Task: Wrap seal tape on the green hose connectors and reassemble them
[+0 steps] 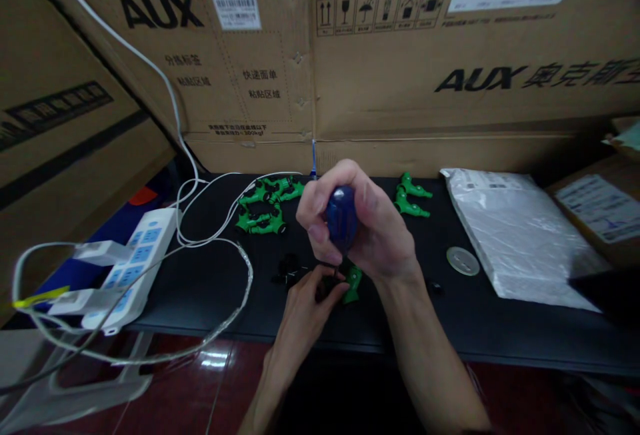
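Centrally, a blue screwdriver [342,216] is gripped in the curled fingers of the right hand [373,225], its tip pointed down toward the left hand [306,303] in the lower middle of the frame. By that thumb and forefinger a small dark part [327,284] seems to be pinched, though it is mostly hidden. Just beside them a green piece [353,284] is seen; more green parts [263,222] are laid on the black table [200,295], left of centre.
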